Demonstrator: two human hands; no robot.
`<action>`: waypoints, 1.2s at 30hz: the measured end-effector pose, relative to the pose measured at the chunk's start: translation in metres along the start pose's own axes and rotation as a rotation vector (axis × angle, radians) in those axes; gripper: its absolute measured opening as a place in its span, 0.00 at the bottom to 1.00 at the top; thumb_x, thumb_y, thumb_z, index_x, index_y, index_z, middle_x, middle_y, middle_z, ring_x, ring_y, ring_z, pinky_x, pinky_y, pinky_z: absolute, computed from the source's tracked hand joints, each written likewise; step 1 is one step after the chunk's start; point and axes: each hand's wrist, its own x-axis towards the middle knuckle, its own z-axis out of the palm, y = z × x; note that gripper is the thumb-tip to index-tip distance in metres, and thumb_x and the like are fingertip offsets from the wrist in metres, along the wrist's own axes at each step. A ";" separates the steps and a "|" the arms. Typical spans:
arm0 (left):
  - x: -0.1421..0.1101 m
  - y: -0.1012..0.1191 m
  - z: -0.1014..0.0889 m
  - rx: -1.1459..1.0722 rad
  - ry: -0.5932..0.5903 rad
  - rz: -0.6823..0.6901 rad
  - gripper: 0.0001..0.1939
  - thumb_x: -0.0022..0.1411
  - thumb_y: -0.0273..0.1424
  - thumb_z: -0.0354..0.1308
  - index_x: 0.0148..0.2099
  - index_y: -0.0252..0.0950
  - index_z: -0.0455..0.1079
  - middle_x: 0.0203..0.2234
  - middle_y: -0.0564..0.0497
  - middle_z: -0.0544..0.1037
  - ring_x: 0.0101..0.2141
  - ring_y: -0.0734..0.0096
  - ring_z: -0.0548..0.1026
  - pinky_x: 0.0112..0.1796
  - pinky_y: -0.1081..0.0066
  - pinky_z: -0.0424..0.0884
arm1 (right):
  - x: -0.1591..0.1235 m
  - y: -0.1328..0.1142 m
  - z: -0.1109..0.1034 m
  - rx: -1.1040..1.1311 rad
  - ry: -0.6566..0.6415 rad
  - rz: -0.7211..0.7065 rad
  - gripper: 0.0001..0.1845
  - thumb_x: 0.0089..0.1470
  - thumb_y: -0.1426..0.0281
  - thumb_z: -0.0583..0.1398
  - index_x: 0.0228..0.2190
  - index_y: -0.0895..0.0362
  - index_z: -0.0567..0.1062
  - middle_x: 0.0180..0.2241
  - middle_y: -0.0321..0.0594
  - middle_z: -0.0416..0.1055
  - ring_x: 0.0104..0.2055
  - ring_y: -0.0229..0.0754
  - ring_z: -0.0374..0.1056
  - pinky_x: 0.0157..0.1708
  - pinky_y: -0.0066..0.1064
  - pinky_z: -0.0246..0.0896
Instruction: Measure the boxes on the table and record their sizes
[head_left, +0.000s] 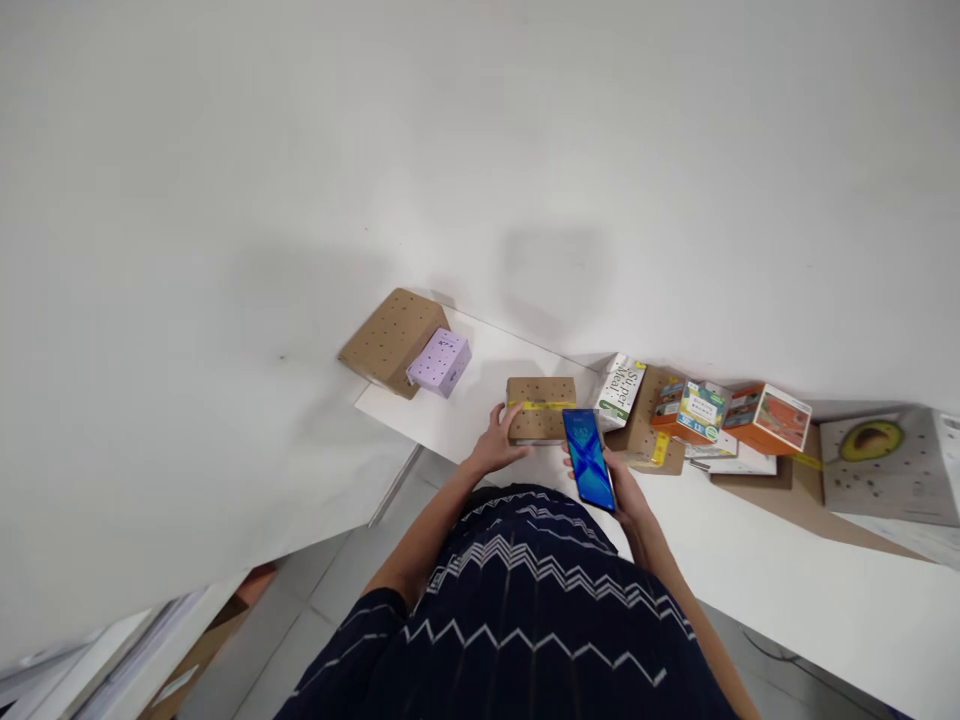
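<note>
A smartphone (589,460) with a lit blue screen is in my right hand (628,492), its fingers wrapped round the lower part. The screen faces up towards me. My left hand (498,444) is at the left end of a small brown cardboard box (541,424), with thumb and fingers curled about that end. This box has dark dots and a strip of yellow tape across it, and it rests on the white shelf (487,350). The phone covers the box's lower right corner.
Left on the shelf are a larger dotted brown box (397,335) and a lilac box (441,362). To the right stand a white Super Meal box (621,390), orange boxes (769,418), and a big avocado-print box (874,465). A white wall (480,150) rises behind.
</note>
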 end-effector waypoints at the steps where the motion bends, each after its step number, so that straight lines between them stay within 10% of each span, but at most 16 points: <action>1: 0.001 -0.001 -0.002 0.049 0.004 0.008 0.45 0.51 0.44 0.64 0.66 0.49 0.45 0.64 0.44 0.40 0.55 0.51 0.64 0.48 0.58 0.69 | -0.008 0.002 -0.015 -0.115 0.045 -0.008 0.30 0.47 0.54 0.61 0.50 0.55 0.71 0.46 0.44 0.73 0.44 0.48 0.71 0.43 0.39 0.65; 10: 0.052 0.018 0.013 0.158 0.318 0.039 0.40 0.49 0.37 0.66 0.62 0.37 0.53 0.66 0.38 0.30 0.64 0.41 0.43 0.57 0.51 0.56 | -0.060 0.064 -0.120 -1.130 0.743 0.258 0.36 0.49 0.54 0.55 0.57 0.58 0.64 0.40 0.47 0.72 0.43 0.50 0.69 0.44 0.38 0.61; 19: 0.079 0.069 0.052 -0.139 0.300 0.083 0.39 0.53 0.34 0.61 0.63 0.35 0.48 0.64 0.37 0.24 0.65 0.43 0.40 0.56 0.55 0.60 | -0.031 0.104 -0.104 -1.446 0.935 0.193 0.34 0.54 0.57 0.51 0.60 0.53 0.56 0.53 0.51 0.61 0.53 0.57 0.60 0.47 0.46 0.57; 24: 0.069 0.068 0.060 -0.099 0.234 0.154 0.32 0.54 0.30 0.59 0.61 0.35 0.56 0.63 0.39 0.41 0.59 0.52 0.58 0.54 0.59 0.64 | -0.013 0.111 -0.099 -1.405 0.951 0.172 0.34 0.54 0.56 0.50 0.61 0.52 0.54 0.55 0.51 0.59 0.54 0.56 0.58 0.48 0.46 0.57; 29: 0.073 0.035 0.008 0.064 0.404 0.139 0.20 0.59 0.29 0.53 0.54 0.37 0.66 0.51 0.41 0.66 0.55 0.59 0.63 0.56 0.59 0.59 | -0.009 0.116 -0.101 -1.442 0.901 0.158 0.34 0.54 0.55 0.50 0.60 0.54 0.56 0.56 0.51 0.59 0.55 0.57 0.57 0.49 0.45 0.56; 33: 0.077 -0.012 -0.066 0.355 0.724 -0.219 0.25 0.60 0.37 0.54 0.59 0.38 0.62 0.59 0.37 0.57 0.58 0.46 0.55 0.55 0.50 0.53 | -0.006 0.104 -0.095 -1.519 0.923 0.139 0.30 0.55 0.56 0.52 0.57 0.55 0.63 0.58 0.53 0.56 0.56 0.58 0.55 0.50 0.45 0.55; 36: 0.077 -0.039 -0.100 0.486 0.708 -0.440 0.34 0.56 0.43 0.57 0.62 0.38 0.56 0.59 0.34 0.55 0.57 0.41 0.55 0.53 0.47 0.53 | 0.007 0.083 -0.081 -1.598 0.710 0.043 0.23 0.59 0.61 0.50 0.52 0.57 0.68 0.52 0.52 0.64 0.52 0.51 0.62 0.49 0.38 0.56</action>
